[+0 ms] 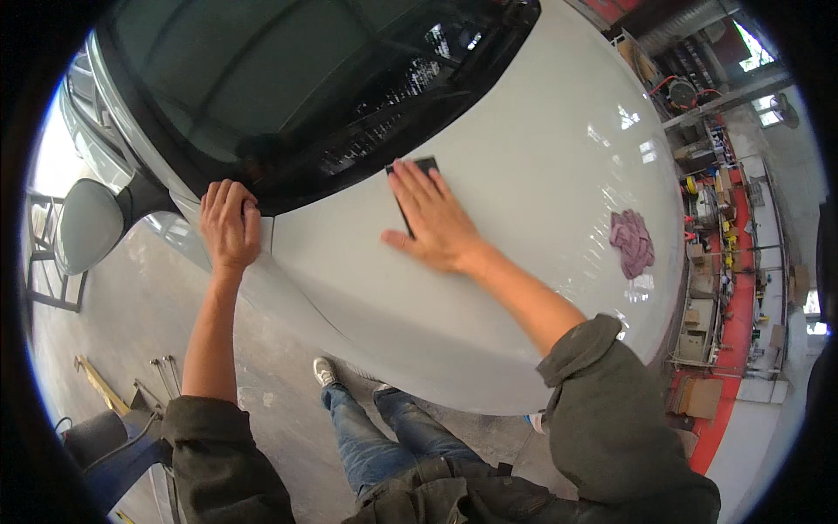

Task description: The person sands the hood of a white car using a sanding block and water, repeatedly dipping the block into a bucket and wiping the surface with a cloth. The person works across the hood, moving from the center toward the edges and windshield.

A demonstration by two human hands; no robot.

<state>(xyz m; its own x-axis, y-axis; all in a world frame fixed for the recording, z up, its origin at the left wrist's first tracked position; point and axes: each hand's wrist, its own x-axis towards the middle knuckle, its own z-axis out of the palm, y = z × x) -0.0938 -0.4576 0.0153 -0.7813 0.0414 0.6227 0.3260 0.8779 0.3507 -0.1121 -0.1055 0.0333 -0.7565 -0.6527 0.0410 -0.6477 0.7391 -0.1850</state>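
My right hand is spread over a dark rectangular pad, holding it against the white car's bonnet below the windscreen, thumb out to the left. To its left, my left hand has its fingers curled on the car's edge at the lower corner of the dark windscreen; its fingertips are partly hidden. A crumpled mauve cloth lies on the bonnet to the right.
The side mirror sticks out at the left, beside a metal stand. Tools and blue-and-black equipment are at the lower left on the concrete floor. Cluttered shelving runs along the right, beside a red strip.
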